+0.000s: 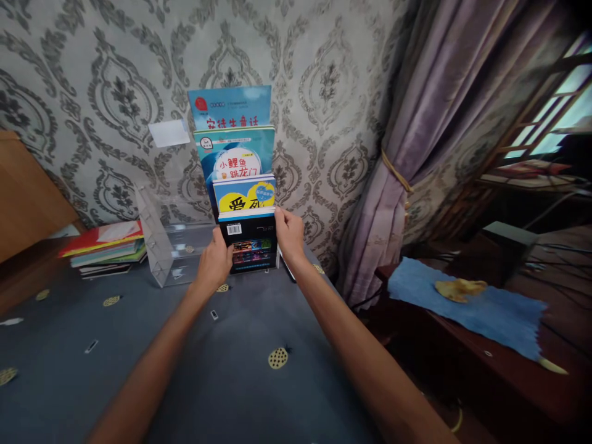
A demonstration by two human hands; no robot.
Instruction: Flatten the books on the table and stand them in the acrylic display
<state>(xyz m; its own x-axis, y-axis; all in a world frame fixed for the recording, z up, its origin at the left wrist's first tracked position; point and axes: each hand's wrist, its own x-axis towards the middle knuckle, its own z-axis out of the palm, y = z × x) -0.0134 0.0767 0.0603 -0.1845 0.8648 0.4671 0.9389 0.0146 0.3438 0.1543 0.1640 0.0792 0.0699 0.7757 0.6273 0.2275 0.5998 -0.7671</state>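
on the rearmost blue book [231,103], red characters read 安徒生童话, beside a red badge whose print is too small to read. the teal book [266,148] before it bears 小鲤鱼跳龙门 in red on a white round. next forward, the blue-and-yellow book [222,197] shows a large black 爱, with a further character cut off by the book in front. that one, the black book [226,253], has a barcode and small pictures on its visible side; its finer print is illegible.

the books stand in rising steps at the right end of a clear rack [160,246] on the patterned grey table [208,382]. the black book is foremost and lowest, upright between the person's hands: the left hand [216,262] grips its left edge, the right hand [290,234] its upper right corner.

left of the rack lies a pile of books [111,246], red and yellow on top. a dark object [287,268] is mostly hidden behind the right wrist. whether the black book's base rests on the rack cannot be told.
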